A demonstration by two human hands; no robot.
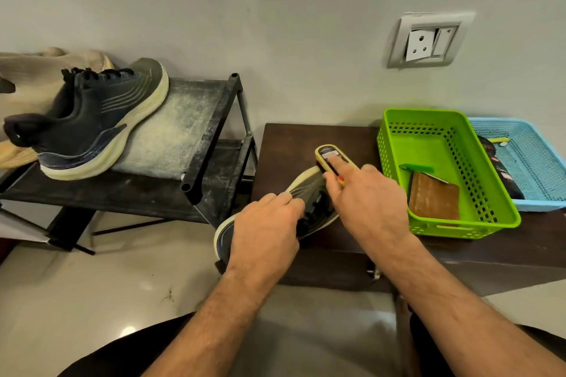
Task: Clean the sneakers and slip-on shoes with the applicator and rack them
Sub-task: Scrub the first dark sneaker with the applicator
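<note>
The left hand (265, 223) clasps the sneaker (309, 193) steady on the worktop (306, 138) so the right hand (367, 196), its grip curled round the applicator (329, 159) with forefinger pressing on top, can rub the toe.

Under the left hand (266, 225), the sneaker (309, 193) shows a dark knit-looking cloth upper and a matt cream rubbery sole, and the applicator (329, 159) in the right hand (369, 196) has a smooth cream plastic body. To the right of that hand, the green basket (398, 131) is glossy perforated plastic on a dark matt wood-look table (291, 144). Left of both hands, the rack (214, 122) has black metal tubes and dusty, scuffed cloth shelves above a glossy tiled floor (122, 285).
</note>
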